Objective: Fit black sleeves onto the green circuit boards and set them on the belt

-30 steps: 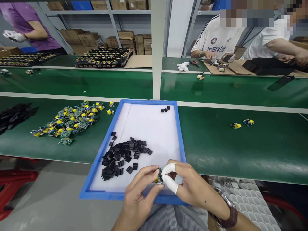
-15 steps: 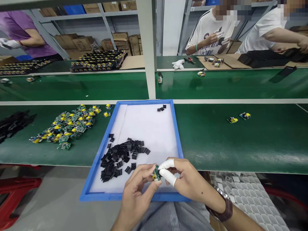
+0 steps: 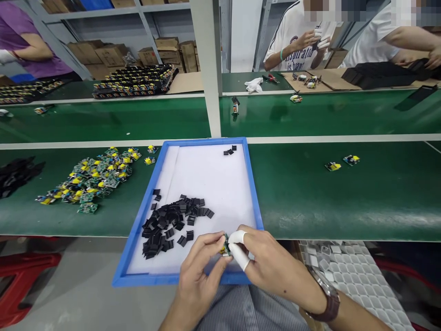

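Between the thumb and fingers of my left hand (image 3: 203, 264) is a small green circuit board (image 3: 226, 246) with a yellow part on it, held over the near edge of a blue-rimmed tray (image 3: 253, 193). My right hand (image 3: 265, 257) wears white finger cots on thumb and forefinger. Those two tips are pinched together against the board's right face; whatever sits between them is hidden. Left of my hands, a heap of small black plastic pieces (image 3: 172, 216) lies on the tray's white base, and several more (image 3: 230, 151) lie in its far right corner.
Left of the tray, many circuit boards (image 3: 93, 177) are piled on the green belt (image 3: 292, 197), beside a dark heap (image 3: 20, 174). Two boards (image 3: 332, 166) lie to the right. Co-workers work beyond the far belt (image 3: 155, 119). A red stool (image 3: 31, 285) stands lower left.
My right fingertips have closed in against the board, which is now turned more edge-on. Pieces on the far belt have shifted right. The view has tilted slightly.
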Tool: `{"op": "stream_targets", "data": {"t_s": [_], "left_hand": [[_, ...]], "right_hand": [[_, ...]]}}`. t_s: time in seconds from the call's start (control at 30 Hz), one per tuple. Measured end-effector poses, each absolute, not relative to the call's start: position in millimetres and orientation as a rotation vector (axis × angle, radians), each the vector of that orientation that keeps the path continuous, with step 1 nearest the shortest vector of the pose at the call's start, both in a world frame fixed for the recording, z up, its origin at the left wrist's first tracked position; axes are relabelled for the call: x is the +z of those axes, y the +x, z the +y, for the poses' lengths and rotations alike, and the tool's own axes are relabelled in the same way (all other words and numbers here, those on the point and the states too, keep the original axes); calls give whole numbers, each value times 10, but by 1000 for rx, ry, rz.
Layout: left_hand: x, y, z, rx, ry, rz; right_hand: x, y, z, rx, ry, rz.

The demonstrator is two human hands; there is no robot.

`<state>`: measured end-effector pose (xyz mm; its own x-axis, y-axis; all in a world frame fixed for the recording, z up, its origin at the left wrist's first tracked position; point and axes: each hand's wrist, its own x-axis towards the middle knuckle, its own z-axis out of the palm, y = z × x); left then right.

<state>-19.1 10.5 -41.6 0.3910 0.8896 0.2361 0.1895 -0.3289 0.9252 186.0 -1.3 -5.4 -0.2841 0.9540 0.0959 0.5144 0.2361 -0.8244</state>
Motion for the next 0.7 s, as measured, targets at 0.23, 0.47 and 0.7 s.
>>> {"op": "stream_targets", "data": {"t_s": [0.23, 0.47, 0.7], "left_hand": [[-350, -198, 119, 969, 1528, 962], [-361, -200, 129, 997, 1555, 963], [-359, -193, 113, 981, 1650, 1003]], "right_hand": [[-205, 1758, 7, 1383, -1232, -1240], [-149, 1759, 14, 1417, -1250, -1287], [-72, 1796, -3, 1194, -1294, -1553]]}}
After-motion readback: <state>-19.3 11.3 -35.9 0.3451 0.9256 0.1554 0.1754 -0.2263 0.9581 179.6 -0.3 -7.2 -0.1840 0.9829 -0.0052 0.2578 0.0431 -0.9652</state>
